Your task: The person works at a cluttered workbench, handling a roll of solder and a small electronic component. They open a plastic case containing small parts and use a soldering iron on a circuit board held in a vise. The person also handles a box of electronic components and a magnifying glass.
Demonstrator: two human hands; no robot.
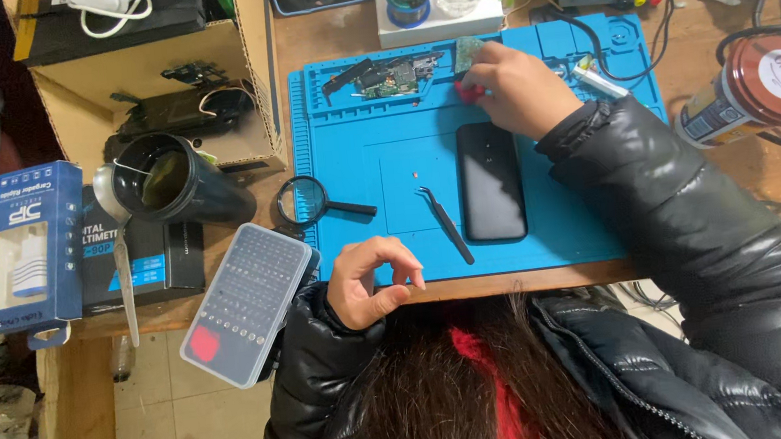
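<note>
The person leans over a wooden tabletop (724, 162) with a blue work mat (376, 164) spread across it. Their right hand (513, 86) reaches out to about one o'clock on the mat, fingers curled down around a small red thing (468, 92) that peeks out at the hand's nine o'clock side; how firmly it is gripped I cannot tell. Just beyond that hand, toward eleven o'clock, small circuit boards and loose parts (389, 76) lie in the mat's upper tray.

The left hand (370, 282) hovers at the near edge of the mat, around seven o'clock, thumb and forefinger bent toward each other in a loose pinch with nothing visible between them. A black phone (491, 181) lies face down in the middle of the mat, and black tweezers (446, 224) rest just beside it at its eight o'clock, apart from both hands.

Off the mat's left edge sits a magnifying glass (310, 200), and nearer the person a clear case of screwdriver bits (245, 303) hangs over the tabletop's rim. At nine o'clock a dark mug (170, 180) stands with a spoon (117, 234) next to it. A red-lidded jar (756, 89) lies at three o'clock
</note>
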